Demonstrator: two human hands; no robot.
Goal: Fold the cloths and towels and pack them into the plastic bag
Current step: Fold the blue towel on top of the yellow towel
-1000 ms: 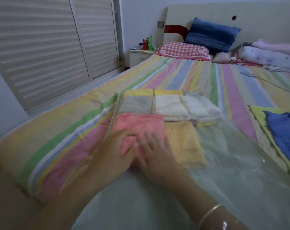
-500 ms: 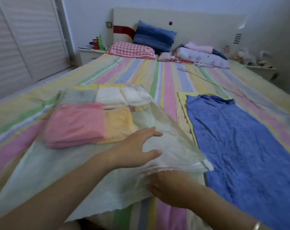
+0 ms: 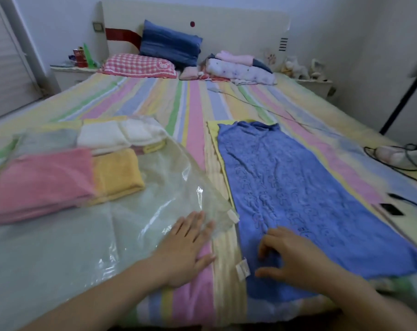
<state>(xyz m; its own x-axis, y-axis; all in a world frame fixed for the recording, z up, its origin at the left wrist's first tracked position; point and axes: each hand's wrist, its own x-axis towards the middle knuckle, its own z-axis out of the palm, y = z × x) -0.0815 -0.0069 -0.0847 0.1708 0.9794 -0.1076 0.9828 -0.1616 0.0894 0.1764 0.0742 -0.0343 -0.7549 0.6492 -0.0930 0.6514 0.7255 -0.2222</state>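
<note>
Fingers [image 3: 193,223] of my left hand [image 3: 186,249] are lying straight and close together, palm down, holding nothing. They are pressing flat on the near right corner of the plastic bag [image 3: 169,187], where half a second ago this hand was hovering above it with the fingers spread. My right hand [image 3: 293,256] is no longer gripping the bag's zip edge from underneath. It is now resting on the near end of the blue towel [image 3: 298,187], fingers bent and the tips touching the cloth, thumb held apart. I cannot tell whether any cloth is pinched between them. The bag is lying flatter on the striped bed [image 3: 198,103] than it was, its mouth edge down beside my left hand instead of lifted. Inside it the folded pink towel [image 3: 40,182] and yellow towel [image 3: 117,173] are sitting side by side, touching. The white towels [image 3: 112,136] and a grey cloth [image 3: 47,139] are lying just behind them, all as before. The blue towel is lying unfolded, spread lengthwise on top of a yellow striped cloth [image 3: 224,249], just beside the bag on its right.
</note>
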